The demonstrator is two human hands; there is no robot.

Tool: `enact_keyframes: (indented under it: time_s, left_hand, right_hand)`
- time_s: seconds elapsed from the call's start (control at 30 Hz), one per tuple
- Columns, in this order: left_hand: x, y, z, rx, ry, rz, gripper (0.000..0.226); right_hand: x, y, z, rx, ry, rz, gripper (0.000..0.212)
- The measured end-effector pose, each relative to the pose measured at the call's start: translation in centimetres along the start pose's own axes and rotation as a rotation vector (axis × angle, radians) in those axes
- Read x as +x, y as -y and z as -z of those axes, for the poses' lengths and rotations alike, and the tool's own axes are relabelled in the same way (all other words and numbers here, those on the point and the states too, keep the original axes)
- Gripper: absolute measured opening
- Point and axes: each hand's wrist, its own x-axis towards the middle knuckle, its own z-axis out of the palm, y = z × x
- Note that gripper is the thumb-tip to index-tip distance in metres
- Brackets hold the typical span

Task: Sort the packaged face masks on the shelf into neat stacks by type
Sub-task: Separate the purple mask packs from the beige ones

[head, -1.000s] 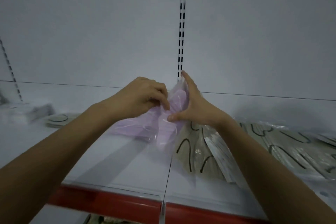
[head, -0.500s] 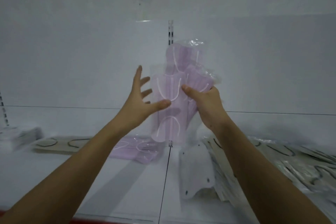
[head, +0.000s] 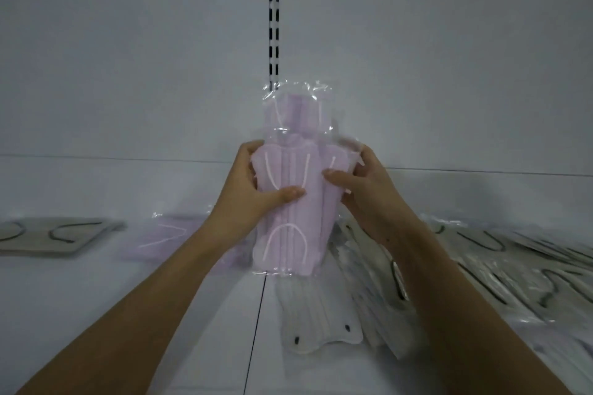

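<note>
Nearest the camera, two bare forearms are reaching up from the bottom corners toward the middle of the shelf (head: 96, 314), and between them a white mask (head: 317, 324) is lying flat just right of the shelf seam. Beyond it, the left hand (head: 247, 189) and right hand (head: 362, 183) are holding a bunch of packaged lilac masks (head: 288, 202) upright above the shelf; the left thumb is pressing across the front while its fingers (head: 247, 154) are wrapping the left edge, and the right hand's fingers are curling round the right edge, so both are grasping the bunch. Judging from this, the step in hand is squaring the lilac packs into one even bundle: their long axis is running near vertical, top ends pointing up toward the slotted upright (head: 273, 26), and the rear packs are standing higher than the front one. The next move probably calls for tapping the lower edges level, then laying the bundle flat onto the lilac packs (head: 167, 237) lying just left. Farther out, beige masks with dark loops are lying as a flat pack at far left (head: 54, 234) and as a loose sprawl at right (head: 497, 266), still unsorted.
</note>
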Motion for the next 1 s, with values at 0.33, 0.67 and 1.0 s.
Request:
enact_keyframes:
  time_s: [0.33,0.67,1.0]
  left_hand:
    - [0.1,1.5,2.4,0.023,-0.231,-0.001,0.073]
    - [0.4,1.5,3.7,-0.049,-0.417,-0.049,0.072]
    - [0.1,1.4,3.1,-0.039,-0.234,-0.041,0.068]
  right_hand:
    - [-0.6,-1.0,0.1,-0.558,-0.063,-0.171,0.016]
    - [-1.5,-2.3,-1.6,-1.069,0.265,-0.264,0.051]
    - [-3.5,5.7,2.4,-1.037,-0.209,0.616,0.018]
